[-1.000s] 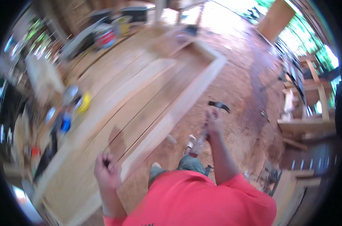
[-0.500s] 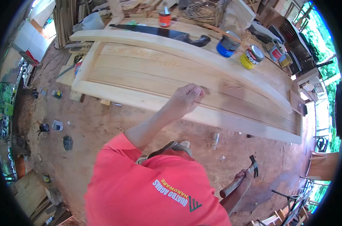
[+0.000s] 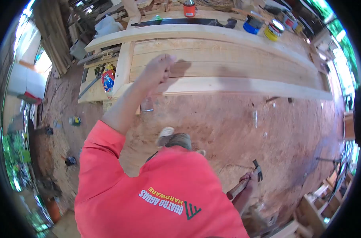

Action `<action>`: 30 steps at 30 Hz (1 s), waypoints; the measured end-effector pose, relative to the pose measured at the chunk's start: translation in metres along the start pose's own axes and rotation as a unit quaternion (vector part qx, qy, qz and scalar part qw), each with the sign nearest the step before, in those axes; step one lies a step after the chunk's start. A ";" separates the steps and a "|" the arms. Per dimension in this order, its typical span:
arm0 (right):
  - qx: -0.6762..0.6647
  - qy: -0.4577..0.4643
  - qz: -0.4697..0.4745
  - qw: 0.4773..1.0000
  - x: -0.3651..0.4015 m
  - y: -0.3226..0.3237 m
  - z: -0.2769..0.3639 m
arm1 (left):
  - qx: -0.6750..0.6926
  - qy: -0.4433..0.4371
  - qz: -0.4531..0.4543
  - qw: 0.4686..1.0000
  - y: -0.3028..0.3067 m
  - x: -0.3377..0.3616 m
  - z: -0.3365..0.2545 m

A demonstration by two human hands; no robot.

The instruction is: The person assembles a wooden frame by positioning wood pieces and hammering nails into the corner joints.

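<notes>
Left hand [image 3: 158, 69] perhaps on door [image 3: 236, 65], hammer [image 3: 246, 180] right

- The left hand [image 3: 158, 69] curls its fingers over its palm, hiding the inside.
- The right hand [image 3: 250, 178], gripping the hammer [image 3: 235, 191], is partly hidden behind its forearm.
- The red can [image 3: 189, 8] is cut by the top edge.

Left arm stretched forward, left hand [image 3: 158, 68] with fingers curled in, right hand [image 3: 249, 179] low, fisted
</notes>
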State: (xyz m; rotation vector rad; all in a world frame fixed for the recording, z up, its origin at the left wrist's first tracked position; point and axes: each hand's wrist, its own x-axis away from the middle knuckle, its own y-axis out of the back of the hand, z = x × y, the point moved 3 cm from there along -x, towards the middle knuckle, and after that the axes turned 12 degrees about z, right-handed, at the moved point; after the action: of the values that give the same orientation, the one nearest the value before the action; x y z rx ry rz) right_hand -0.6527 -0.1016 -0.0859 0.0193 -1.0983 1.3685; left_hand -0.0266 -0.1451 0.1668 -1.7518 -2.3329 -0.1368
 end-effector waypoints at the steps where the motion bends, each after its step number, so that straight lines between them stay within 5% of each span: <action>1: -0.026 0.011 -0.056 0.998 0.015 -0.006 -0.015 | 0.018 0.006 0.021 1.000 0.010 0.000 -0.008; 2: -0.026 0.043 -0.073 0.996 0.029 -0.013 -0.032 | 0.037 0.014 0.042 0.998 0.021 -0.004 -0.012; 4: -0.021 0.104 -0.109 0.988 0.052 -0.025 -0.069 | -0.171 -0.001 0.119 0.978 0.047 -0.017 -0.019; 9: 0.019 0.180 -0.182 0.966 0.073 -0.109 -0.188 | -0.662 -0.221 0.181 0.693 0.071 -0.032 0.032; 12: -0.012 0.235 -0.187 0.954 0.076 -0.203 -0.283 | -0.700 -0.123 0.273 0.648 0.088 -0.048 0.064; 17: 0.002 0.254 -0.208 0.944 0.112 -0.392 -0.413 | -0.656 -0.199 0.361 0.632 0.095 -0.061 0.097; 24: -0.015 0.204 -0.153 0.967 0.127 -0.493 -0.502 | -0.593 -0.255 0.376 0.664 0.091 -0.072 0.102; 27: -0.013 0.194 -0.135 0.971 0.123 -0.523 -0.532 | -0.542 -0.182 0.440 0.693 0.095 -0.055 0.081; 30: -0.033 0.205 -0.118 0.971 0.120 -0.552 -0.560 | -0.532 -0.244 0.407 0.701 0.093 -0.061 0.093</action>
State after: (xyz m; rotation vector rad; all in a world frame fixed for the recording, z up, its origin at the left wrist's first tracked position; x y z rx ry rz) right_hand 0.0923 0.1641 0.0014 -0.1705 -0.7640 1.0620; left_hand 0.0675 -0.1564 0.0572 -3.5621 -1.3878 -1.1624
